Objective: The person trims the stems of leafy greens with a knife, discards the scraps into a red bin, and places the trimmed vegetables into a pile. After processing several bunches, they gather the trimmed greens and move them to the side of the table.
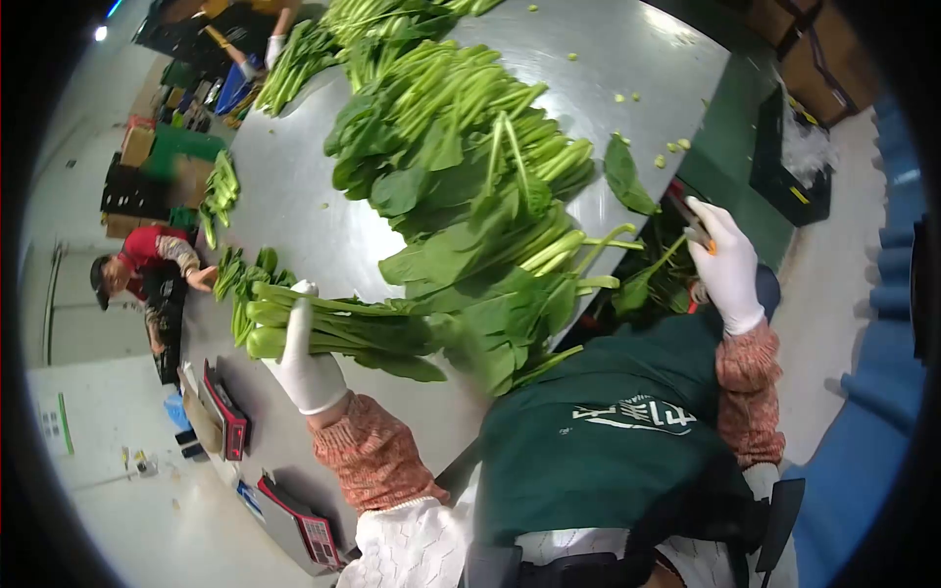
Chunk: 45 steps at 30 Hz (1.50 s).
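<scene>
My left hand [309,370], in a white glove, is closed around a bunch of leafy greens [343,328]. Its thick pale stems point left and its leaves trail right over the table edge of the heap. My right hand [727,269], also gloved, is curled at the table's right edge around something with a small orange part; its kind is not clear. Close by hangs a leafy stem [652,274]. Between my hands lies a long heap of greens [441,157] on the metal table [284,186]. One loose leaf [627,176] lies near my right hand.
Red-edged scales [227,416] stand at the lower left. Across the table, a person in a red vest [152,260] reaches toward more greens [257,279]. Another person's gloved hand [274,49] is at the top. A black crate [792,162] sits at right.
</scene>
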Tool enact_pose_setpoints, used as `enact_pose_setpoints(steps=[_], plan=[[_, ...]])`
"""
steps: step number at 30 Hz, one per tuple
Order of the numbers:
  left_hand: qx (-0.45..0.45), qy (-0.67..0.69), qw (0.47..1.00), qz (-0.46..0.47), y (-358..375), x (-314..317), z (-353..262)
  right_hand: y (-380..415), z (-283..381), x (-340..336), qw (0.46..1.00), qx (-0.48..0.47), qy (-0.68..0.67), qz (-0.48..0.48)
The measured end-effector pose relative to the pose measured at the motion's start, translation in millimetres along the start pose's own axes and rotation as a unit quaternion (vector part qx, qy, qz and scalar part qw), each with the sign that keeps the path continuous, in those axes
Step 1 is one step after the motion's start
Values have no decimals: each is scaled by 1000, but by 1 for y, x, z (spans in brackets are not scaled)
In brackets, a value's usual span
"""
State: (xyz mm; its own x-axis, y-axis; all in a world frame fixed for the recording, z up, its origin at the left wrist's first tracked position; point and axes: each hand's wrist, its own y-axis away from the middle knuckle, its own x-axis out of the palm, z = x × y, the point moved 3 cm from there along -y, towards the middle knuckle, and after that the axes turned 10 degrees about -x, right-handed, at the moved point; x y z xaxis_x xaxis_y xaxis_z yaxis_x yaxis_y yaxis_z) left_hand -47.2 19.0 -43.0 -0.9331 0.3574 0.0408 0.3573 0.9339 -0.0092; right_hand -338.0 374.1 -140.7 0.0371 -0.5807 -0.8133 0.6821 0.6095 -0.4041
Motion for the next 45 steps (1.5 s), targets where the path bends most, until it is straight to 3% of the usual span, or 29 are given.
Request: enact_pose_setpoints(steps=[2, 3, 6, 8, 13, 24, 26, 27, 28, 30, 32, 34, 35, 37, 38, 45], plan=[[-67, 182, 980, 32, -15, -32, 9, 2, -1, 7, 992, 63, -106, 6], [-114, 270, 955, 42, -23, -43, 14, 4, 0, 18, 989, 35, -141, -1], [-133, 368, 920, -38, -40, -68, 36, 9, 23, 43, 988, 17, -143, 63], [-150, 391, 905, -70, -51, -92, 59, 8, 36, 49, 980, -23, -171, 101], [-192, 450, 845, -216, -60, -143, 103, 19, 20, 61, 978, 13, -166, 130], [-240, 558, 693, -388, -78, -297, 225, 49, -12, 94, 965, 35, -176, 191], [-210, 541, 721, -378, -103, -345, 234, 46, -4, 94, 963, 35, -179, 199], [-238, 545, 694, -405, -118, -362, 227, 45, -2, 94, 961, 39, -187, 202], [-230, 491, 724, -427, -131, -372, 213, 43, 0, 94, 959, 44, -193, 203], [-190, 505, 729, -421, -172, -442, 230, 39, 3, 95, 956, 61, -198, 206], [-236, 434, 747, -445, -155, -377, 150, 39, 4, 97, 953, 86, -195, 215], [-246, 332, 806, -424, -158, -384, 166, 37, 9, 101, 948, 96, -210, 220], [-300, 363, 796, -381, -157, -380, 180, 37, 13, 102, 944, 103, -216, 225], [-294, 366, 812, -348, -145, -359, 206, 41, 15, 106, 943, 91, -224, 230], [-325, 416, 752, -395, -140, -357, 223, 44, 15, 107, 943, 82, -223, 235], [-255, 441, 783, -356, -121, -369, 242, 46, 22, 99, 942, 78, -193, 263]])
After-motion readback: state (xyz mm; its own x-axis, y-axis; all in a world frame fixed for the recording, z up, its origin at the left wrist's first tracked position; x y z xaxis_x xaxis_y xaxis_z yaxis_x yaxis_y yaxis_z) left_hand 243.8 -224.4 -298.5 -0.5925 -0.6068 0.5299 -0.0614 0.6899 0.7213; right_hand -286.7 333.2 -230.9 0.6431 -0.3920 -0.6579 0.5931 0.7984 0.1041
